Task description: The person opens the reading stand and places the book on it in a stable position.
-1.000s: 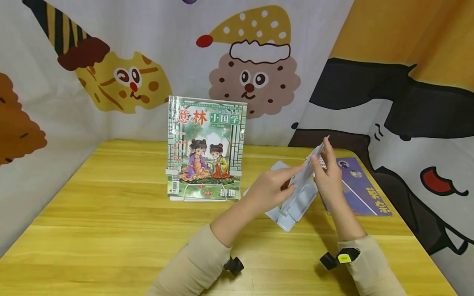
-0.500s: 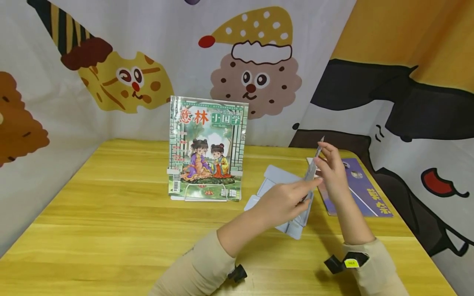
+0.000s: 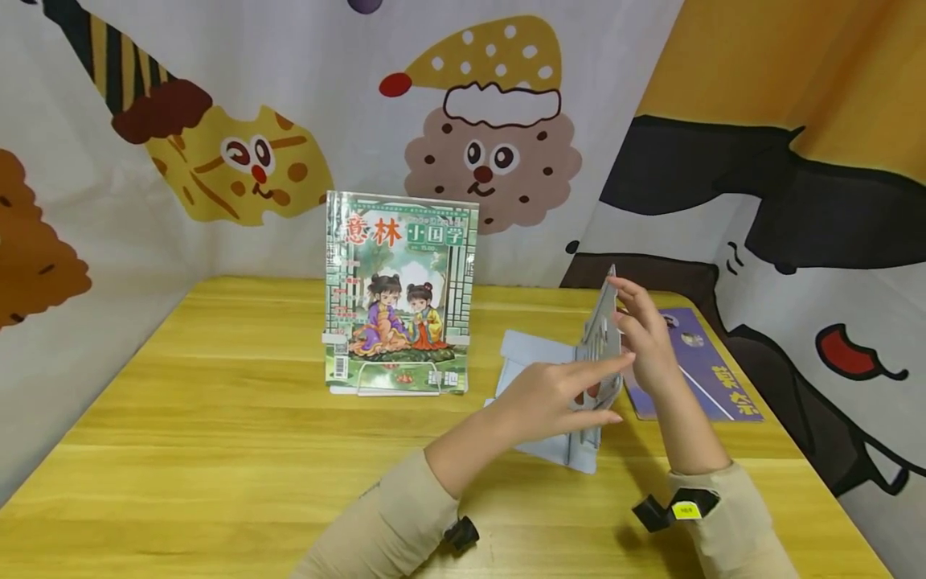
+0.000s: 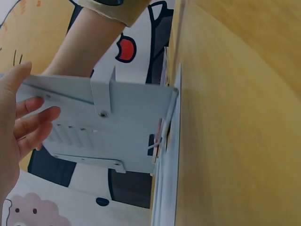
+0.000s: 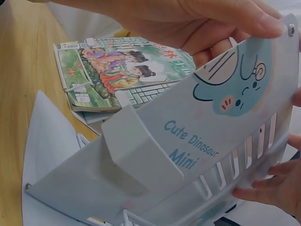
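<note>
A pale grey-blue folding book stand has its printed panel point(image 5: 155, 122) raised steeply, with its base plate point(image 3: 535, 347) on the table. My left hand point(image 3: 553, 402) is at the panel's near edge. In the left wrist view its thumb lies over that edge, with the fingers loosely bent by the unprinted, slotted back point(image 4: 127, 136). Touching the panel's right face and upper edge are the fingers of my right hand point(image 3: 649, 342). In the right wrist view, that face bears a cartoon dinosaur point(image 5: 240, 89), lettering, slots and a white bracket point(image 5: 141, 155).
A green magazine point(image 3: 405, 281) stands upright on a display stand with a wire holder point(image 3: 398, 392), left of the hands. A purple booklet point(image 3: 716, 370) lies flat at right, behind my right forearm. A patterned cloth point(image 3: 289, 48) hangs behind the wooden table point(image 3: 239, 450).
The panel has swung from a slant through edge-on to steeper, its top moving left and its slotted back coming into view. My left hand has shifted right, its fingers spreading.
</note>
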`<state>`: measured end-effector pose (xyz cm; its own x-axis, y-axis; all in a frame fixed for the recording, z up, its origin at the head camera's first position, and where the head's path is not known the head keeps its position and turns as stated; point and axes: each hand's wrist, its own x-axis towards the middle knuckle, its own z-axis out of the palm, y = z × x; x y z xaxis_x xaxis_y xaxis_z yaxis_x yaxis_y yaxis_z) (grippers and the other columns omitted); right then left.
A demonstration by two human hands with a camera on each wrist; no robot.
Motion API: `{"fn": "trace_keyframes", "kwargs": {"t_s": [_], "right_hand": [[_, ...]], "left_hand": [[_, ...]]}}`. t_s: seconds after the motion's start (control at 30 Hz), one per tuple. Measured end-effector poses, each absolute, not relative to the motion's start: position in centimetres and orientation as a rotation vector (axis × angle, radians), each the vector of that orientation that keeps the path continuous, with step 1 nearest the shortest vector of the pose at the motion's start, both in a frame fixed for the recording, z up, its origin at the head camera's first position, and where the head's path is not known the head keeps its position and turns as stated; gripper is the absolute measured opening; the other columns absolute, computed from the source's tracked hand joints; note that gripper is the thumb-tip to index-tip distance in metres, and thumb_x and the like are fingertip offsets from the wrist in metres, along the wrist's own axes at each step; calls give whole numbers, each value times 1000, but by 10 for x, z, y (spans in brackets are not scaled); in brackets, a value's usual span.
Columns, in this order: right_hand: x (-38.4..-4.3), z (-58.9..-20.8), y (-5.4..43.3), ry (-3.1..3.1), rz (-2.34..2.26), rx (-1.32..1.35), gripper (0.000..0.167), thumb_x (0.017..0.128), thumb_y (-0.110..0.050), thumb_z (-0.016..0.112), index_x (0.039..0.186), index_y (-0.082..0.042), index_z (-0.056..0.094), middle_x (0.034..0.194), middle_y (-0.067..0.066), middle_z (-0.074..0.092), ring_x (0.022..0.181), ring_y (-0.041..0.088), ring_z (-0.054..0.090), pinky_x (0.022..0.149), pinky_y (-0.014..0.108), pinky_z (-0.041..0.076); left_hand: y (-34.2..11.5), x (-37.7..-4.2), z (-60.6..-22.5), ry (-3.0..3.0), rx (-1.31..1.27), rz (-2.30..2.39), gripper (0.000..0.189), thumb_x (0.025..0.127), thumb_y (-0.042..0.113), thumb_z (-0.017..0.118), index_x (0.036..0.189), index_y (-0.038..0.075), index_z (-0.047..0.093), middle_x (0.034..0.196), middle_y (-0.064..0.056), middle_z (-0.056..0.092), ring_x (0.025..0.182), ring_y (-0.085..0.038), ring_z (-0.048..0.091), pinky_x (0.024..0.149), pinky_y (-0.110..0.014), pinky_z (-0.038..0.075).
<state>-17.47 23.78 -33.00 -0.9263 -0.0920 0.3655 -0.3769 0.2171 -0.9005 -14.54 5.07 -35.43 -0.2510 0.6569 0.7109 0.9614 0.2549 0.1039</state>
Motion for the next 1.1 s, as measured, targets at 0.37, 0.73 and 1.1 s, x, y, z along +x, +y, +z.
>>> {"fn": "trace_keyframes", "kwargs": {"t_s": [0.37,0.73,1.1], "right_hand": [[-182,-335,239,-2132,1900,554,50,92,-8,41,141,-5,43,134,25,42,109,31,48,79,30,49],[-188,-335,243,-2238,1825,534,51,94,-18,40,145,-15,43,135,13,42,116,26,41,86,31,39],[-203,-334,239,-2081,1966,754,54,89,-8,39,142,-5,44,122,18,53,101,25,52,78,26,47]], "left_hand": [[29,-171,-374,-2147,-1403,-905,39,88,27,71,122,8,66,82,4,65,67,-4,58,57,-8,40],[2,-205,-401,-2772,-1054,-1148,30,92,20,66,118,7,68,90,2,66,80,-9,59,67,-21,48],[5,-207,-420,-2898,-1354,-1166,10,80,10,78,89,7,74,76,7,62,72,-5,53,68,-17,45]]}}
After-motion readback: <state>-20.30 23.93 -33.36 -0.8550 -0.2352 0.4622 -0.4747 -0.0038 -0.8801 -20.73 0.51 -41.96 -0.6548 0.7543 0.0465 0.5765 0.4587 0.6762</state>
